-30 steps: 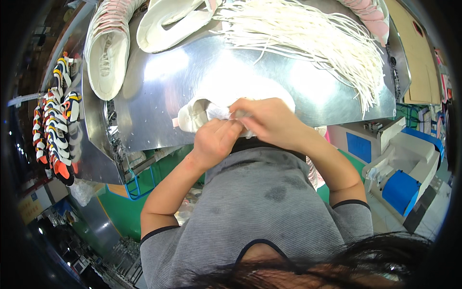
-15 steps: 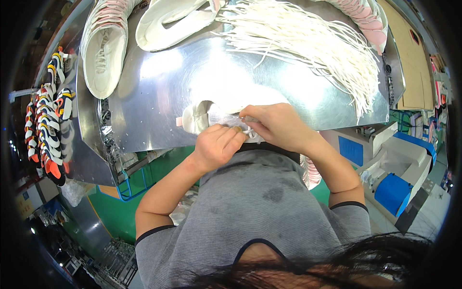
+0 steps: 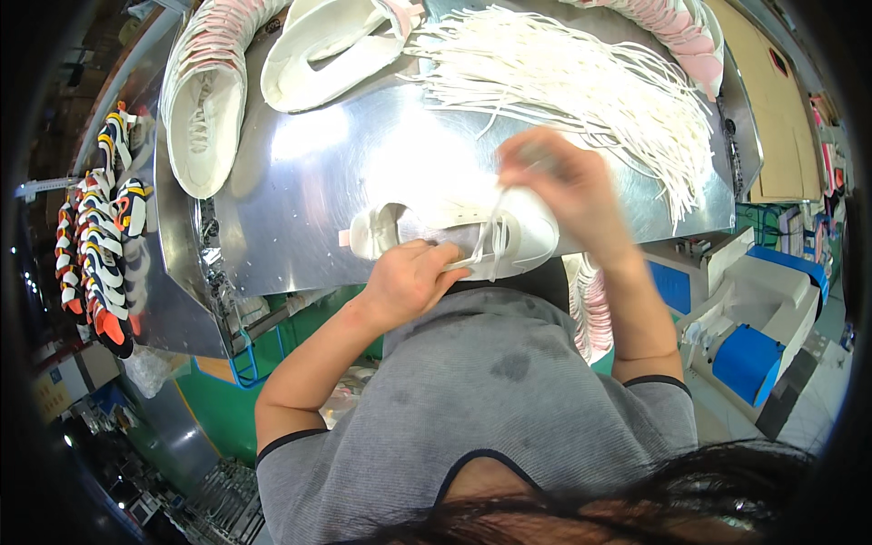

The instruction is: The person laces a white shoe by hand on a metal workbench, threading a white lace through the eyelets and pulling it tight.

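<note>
A white shoe upper [image 3: 533, 238] lies on its side along the near edge of the metal table, heel to the left with a pink tab. My left hand [image 3: 411, 283] pinches its near lacing edge. Above the toe end, my right hand [image 3: 568, 186] is raised and smeared by motion. A white shoelace [image 3: 496, 216] stretches taut from the eyelets up to its fingers. Something greyish in that hand is too blurred to name. The left fingertips partly hide the eyelet row.
Loose white laces [image 3: 563, 82] lie heaped at the far side. White-and-pink shoe uppers [image 3: 207, 127] stand nested at the far left, with another stack [image 3: 686, 45] far right. Multicoloured uppers [image 3: 95, 245] sit left. A blue-and-white machine [image 3: 745, 363] stands right of the table [image 3: 300, 209].
My right hand has lifted away from the shoe upper, up and to the right, drawing the lace out. My left hand stays at the lacing edge.
</note>
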A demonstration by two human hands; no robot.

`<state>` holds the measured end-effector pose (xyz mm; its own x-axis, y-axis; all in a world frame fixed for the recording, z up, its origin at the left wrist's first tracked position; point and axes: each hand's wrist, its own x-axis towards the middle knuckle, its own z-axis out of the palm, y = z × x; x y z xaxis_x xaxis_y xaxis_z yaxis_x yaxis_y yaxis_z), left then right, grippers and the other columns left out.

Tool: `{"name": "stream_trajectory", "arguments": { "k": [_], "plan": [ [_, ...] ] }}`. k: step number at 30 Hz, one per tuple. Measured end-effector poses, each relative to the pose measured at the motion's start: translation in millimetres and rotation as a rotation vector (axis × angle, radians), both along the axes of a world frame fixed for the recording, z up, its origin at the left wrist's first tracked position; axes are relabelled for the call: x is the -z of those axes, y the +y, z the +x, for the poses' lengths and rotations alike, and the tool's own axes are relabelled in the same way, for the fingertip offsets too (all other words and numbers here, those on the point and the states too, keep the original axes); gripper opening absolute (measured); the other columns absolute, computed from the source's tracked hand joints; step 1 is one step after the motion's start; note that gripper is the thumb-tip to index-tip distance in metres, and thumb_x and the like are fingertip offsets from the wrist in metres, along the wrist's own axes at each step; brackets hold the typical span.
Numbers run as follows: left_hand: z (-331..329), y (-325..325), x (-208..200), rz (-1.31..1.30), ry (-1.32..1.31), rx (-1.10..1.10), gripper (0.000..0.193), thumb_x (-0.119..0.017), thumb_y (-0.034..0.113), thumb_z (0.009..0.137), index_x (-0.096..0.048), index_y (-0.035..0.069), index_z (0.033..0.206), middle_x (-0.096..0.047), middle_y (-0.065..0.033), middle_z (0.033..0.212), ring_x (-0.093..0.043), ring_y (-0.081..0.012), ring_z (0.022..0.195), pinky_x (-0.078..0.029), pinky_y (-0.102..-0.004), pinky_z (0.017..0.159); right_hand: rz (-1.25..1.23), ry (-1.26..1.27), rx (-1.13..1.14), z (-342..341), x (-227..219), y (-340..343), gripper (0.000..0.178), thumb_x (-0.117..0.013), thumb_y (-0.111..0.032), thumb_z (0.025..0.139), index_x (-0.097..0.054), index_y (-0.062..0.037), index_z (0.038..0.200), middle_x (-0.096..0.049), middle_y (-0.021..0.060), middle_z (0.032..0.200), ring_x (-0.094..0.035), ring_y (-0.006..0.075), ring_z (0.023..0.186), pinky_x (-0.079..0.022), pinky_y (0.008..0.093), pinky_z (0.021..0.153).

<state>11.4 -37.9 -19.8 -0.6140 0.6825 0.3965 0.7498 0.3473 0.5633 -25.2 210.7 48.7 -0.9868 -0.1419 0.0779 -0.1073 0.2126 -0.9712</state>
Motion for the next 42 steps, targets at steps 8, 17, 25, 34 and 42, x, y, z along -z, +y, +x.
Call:
{"name": "stream_trajectory", "arguments": {
  "k": [8,17,25,34,42],
  "plan": [
    [-7,5,-39,-0.110,-0.746,-0.248,0.063,-0.068,0.027,0.096,-0.037,0.002,0.145,-0.068,-0.0231,0.098,-0.070,-0.0361,0.090,-0.053,-0.0410,0.076,0.023,-0.006,-0.048,3,37,-32,0.019,-0.076,-0.013,0.085,-0.070,-0.0062,0.102,-0.072,0.0106,0.081,-0.067,0.0182,0.067,-0.051,0.0293,0.063],
    [-9,16,-27,0.052,-0.606,-0.422,0.040,-0.072,0.020,0.090,-0.061,0.005,0.125,-0.067,-0.0130,0.093,-0.057,-0.0259,0.078,-0.047,-0.0372,0.075,0.090,0.009,-0.136,12,45,-33,0.019,-0.075,-0.016,0.087,-0.069,-0.0079,0.103,-0.071,0.0098,0.081,-0.069,0.0205,0.070,-0.052,0.0302,0.064],
    [-2,24,-6,0.224,-0.483,-0.569,0.029,-0.078,0.018,0.083,-0.069,0.009,0.110,-0.069,-0.0076,0.090,-0.056,-0.0223,0.079,-0.045,-0.0355,0.071,0.214,0.097,0.044,36,27,-28,0.025,-0.069,-0.020,0.092,-0.061,-0.0043,0.109,-0.071,0.0095,0.084,-0.070,0.0276,0.072,-0.053,0.0343,0.066],
    [1,27,-20,0.045,-0.478,-0.566,0.032,-0.075,0.005,0.085,-0.064,0.001,0.115,-0.068,-0.0160,0.115,-0.065,-0.0230,0.101,-0.052,-0.0335,0.087,0.419,-0.003,-0.095,43,27,-22,0.015,-0.062,-0.018,0.096,-0.054,-0.0057,0.096,-0.068,0.0103,0.080,-0.066,0.0317,0.071,-0.048,0.0420,0.061],
    [4,40,-21,0.020,-0.217,-0.478,0.039,-0.067,0.002,0.082,-0.061,0.004,0.120,-0.066,-0.0109,0.088,-0.058,-0.0291,0.084,-0.043,-0.0417,0.084,0.772,0.260,-0.150,31,43,-50,0.018,-0.066,-0.015,0.085,-0.054,-0.0049,0.094,-0.063,0.0079,0.072,-0.066,0.0261,0.065,-0.050,0.0366,0.054]
  ]
}}
